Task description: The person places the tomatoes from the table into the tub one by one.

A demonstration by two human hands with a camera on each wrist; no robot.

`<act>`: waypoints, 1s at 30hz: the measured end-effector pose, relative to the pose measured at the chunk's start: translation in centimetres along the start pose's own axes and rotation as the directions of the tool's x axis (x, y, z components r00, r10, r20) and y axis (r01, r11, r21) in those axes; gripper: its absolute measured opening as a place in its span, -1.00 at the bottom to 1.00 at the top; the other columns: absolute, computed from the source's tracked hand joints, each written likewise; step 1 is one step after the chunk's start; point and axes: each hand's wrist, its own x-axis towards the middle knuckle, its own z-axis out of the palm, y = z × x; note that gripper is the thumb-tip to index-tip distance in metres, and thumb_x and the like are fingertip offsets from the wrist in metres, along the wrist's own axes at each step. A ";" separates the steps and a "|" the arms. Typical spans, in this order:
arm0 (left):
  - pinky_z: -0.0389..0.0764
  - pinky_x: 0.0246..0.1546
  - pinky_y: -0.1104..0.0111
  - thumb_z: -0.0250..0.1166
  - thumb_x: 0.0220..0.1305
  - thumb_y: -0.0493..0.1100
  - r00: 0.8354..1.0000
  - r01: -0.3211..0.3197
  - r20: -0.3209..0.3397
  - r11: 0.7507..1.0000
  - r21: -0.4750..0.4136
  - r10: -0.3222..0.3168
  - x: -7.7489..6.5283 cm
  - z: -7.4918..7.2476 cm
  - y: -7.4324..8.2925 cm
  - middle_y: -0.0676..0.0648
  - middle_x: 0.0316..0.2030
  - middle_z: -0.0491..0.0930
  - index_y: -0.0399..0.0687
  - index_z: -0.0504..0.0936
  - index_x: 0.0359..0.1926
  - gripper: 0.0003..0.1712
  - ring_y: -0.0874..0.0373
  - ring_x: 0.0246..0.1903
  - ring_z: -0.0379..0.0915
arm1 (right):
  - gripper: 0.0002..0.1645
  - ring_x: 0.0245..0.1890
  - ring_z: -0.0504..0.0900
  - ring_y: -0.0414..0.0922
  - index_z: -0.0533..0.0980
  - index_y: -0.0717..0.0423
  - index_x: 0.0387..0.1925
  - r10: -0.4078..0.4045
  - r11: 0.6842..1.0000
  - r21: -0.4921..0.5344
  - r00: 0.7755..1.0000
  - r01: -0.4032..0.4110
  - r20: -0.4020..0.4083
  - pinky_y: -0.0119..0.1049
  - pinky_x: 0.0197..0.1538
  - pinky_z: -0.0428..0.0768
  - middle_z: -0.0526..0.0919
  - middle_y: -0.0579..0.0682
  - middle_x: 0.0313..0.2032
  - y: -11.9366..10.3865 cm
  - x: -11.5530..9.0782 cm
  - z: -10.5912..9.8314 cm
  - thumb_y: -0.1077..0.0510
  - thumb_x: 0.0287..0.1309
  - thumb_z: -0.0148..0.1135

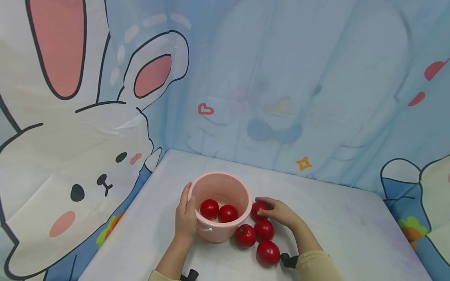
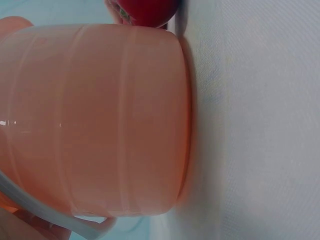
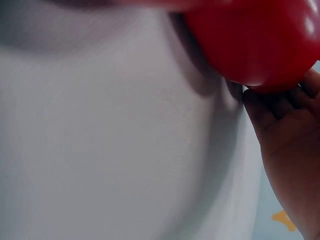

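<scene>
A light pink bucket [image 1: 219, 234] stands upright on the table, with two red tomatoes, one [image 1: 209, 209] left of the other [image 1: 228, 214], inside it. My left hand [image 1: 186, 218] holds the bucket's left side, its thumb near the rim. To the right of the bucket, my right hand [image 1: 279, 212] grips a red tomato [image 1: 258, 210] between thumb and fingers; the tomato is partly covered by the hand. Nearer to me lie three more tomatoes: one [image 1: 245, 236] beside the bucket, one [image 1: 264, 230] close behind it, and one [image 1: 268, 253] at the front.
A white cloth covers the tabletop [image 1: 334, 230]. The bucket's pale handle [image 2: 47, 210] hangs down its side in the left wrist view. Blue curtains [image 1: 281, 70] with cartoon prints stand behind the table, and a rabbit print [image 1: 95, 148] is on the left.
</scene>
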 end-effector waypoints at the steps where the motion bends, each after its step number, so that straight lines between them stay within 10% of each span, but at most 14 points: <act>1: 0.50 0.05 0.06 -0.04 0.34 0.01 1.000 0.002 -0.001 1.000 -0.001 -0.003 0.0 0.0 0.1 0.36 0.27 0.21 0.59 0.09 0.29 -0.45 0.24 0.27 0.18 | -0.19 0.18 0.35 -0.02 0.37 -0.43 0.14 0.001 1.000 0.001 1.000 -0.001 0.001 0.06 0.01 0.54 0.47 -0.15 0.10 0.0 0.0 0.0 -0.32 -0.28 0.38; 30: 0.49 0.05 0.04 -0.05 0.33 0.10 1.000 -0.009 -0.001 1.000 0.011 0.009 -0.2 -0.1 0.1 0.33 0.29 0.20 0.59 0.08 0.30 -0.46 0.20 0.28 0.18 | -0.14 0.18 0.37 -0.03 0.35 -0.39 0.18 -0.075 0.996 0.051 0.996 0.077 -0.042 -0.05 0.01 0.57 0.46 -0.18 0.11 -0.9 -0.7 -2.0 -0.33 -0.28 0.36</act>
